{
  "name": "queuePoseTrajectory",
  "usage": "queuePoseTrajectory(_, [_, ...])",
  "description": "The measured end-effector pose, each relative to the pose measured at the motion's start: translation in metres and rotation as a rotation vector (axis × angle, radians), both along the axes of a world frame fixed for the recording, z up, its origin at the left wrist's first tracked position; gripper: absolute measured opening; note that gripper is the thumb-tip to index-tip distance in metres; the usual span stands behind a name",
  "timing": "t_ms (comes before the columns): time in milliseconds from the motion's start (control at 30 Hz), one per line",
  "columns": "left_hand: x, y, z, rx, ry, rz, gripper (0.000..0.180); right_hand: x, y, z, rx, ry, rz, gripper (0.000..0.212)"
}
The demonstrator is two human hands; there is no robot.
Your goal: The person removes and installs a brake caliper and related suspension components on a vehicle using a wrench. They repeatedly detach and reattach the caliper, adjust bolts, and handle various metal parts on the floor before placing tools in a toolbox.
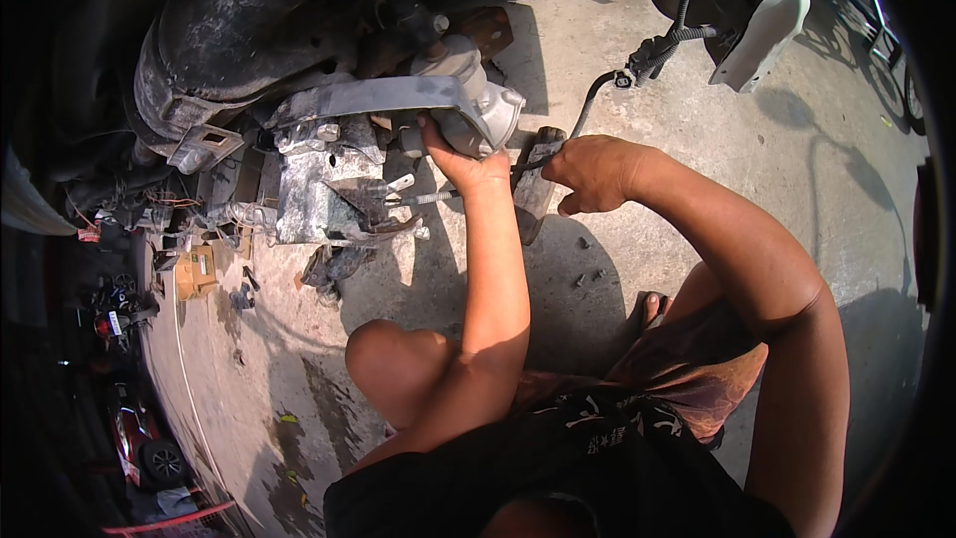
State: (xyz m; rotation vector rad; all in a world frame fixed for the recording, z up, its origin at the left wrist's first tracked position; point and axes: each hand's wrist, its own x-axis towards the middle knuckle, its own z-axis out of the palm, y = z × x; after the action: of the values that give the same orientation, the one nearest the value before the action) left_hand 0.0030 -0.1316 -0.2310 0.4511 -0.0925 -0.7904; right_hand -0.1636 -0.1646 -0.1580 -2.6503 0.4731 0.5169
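Showing matte grey, the metal housing (505, 112) (rounded) touches the left fingers (431, 136).

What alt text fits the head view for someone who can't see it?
A person's left hand touches a grey metal part beside dark, dusty machinery; the right hand is curled at a black cable. Small loose pieces lie on the concrete floor.

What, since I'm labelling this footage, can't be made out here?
All in the head view:
Left hand: most fingers, hidden behind the grey metal housing.
Black cable: its stretch at the right hand, covered by that hand.
Small bits on the floor: too small to identify.
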Motion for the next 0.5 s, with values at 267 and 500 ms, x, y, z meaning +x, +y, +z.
queuePoseTrajectory(267, [-0.0016, -0.0052, 0.0048, 0.015, -0.006, 0.01, 0.058, 0.0007, -0.0036, -0.0002, -0.028, -0.006, -0.002, 0.042])
queuePoseTrajectory(500, [-0.0001, -0.0058, 0.0041, 0.002, -0.005, -0.001, 0.059, 0.0021, -0.0042, 0.0004, -0.035, 0.0, 0.012, 0.043])
